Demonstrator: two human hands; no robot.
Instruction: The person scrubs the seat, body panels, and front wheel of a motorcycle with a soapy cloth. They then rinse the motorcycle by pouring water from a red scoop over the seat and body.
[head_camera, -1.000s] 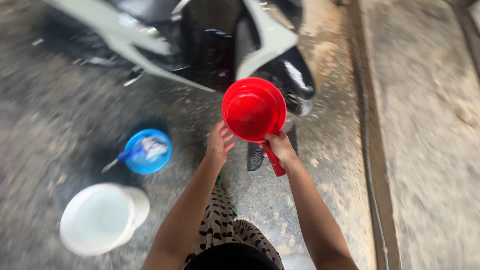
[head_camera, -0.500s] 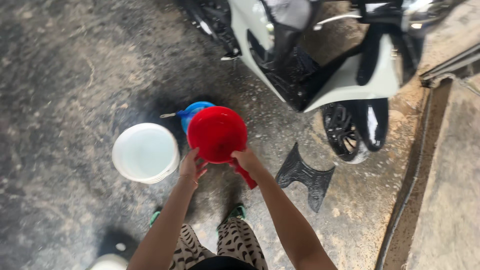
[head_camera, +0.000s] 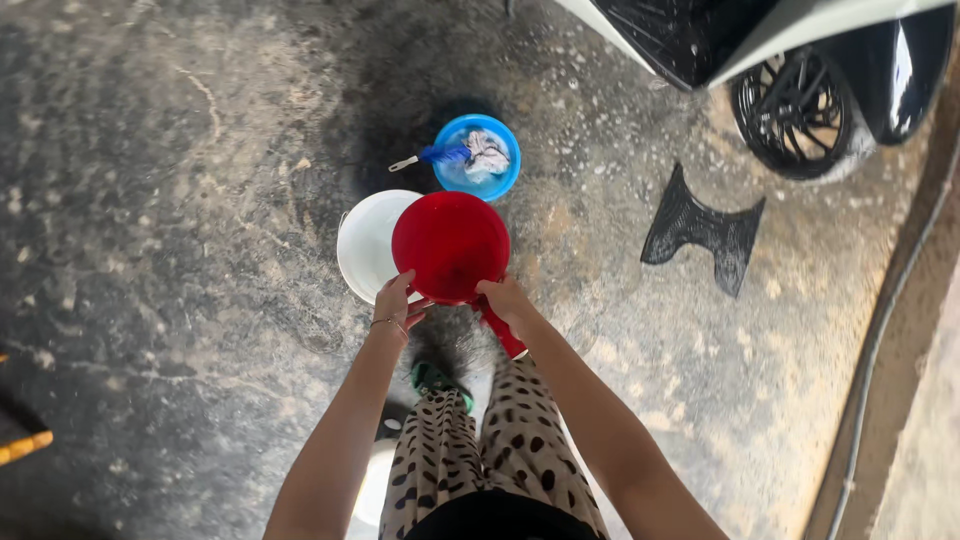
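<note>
Red plastic dipper (head_camera: 450, 245), round, smooth; right hand (head_camera: 507, 300) gripping handle.

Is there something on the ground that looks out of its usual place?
Yes. A black rubber floor mat lies alone on the wet concrete, apart from the scooter, though its shape suggests it fits a scooter footboard.

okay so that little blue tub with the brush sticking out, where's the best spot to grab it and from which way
Probably the blue tub's bare rim on the side away from the brush, coming down from above. It sits open-side up on the ground; the brush handle juts over one edge.
</note>
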